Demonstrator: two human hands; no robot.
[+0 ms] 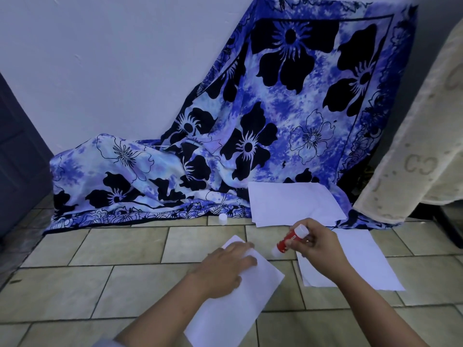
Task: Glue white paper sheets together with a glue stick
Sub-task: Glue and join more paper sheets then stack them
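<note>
A white paper sheet (240,304) lies slanted on the tiled floor in front of me. My left hand (223,267) rests flat on its upper part with the fingers straight. My right hand (318,249) grips a red glue stick (289,240), uncapped, its white tip pointing down-left just above the floor beside the sheet's right edge. Another white sheet (370,261) lies under and to the right of my right hand. A stack of white sheets (293,202) lies further back on the cloth. The small white cap (222,218) stands at the cloth's edge.
A blue floral cloth (250,136) drapes down the wall and onto the floor behind the papers. A cream patterned blanket (421,146) hangs at the right. A dark door (17,156) is at the left. The floor has beige tiles (100,284).
</note>
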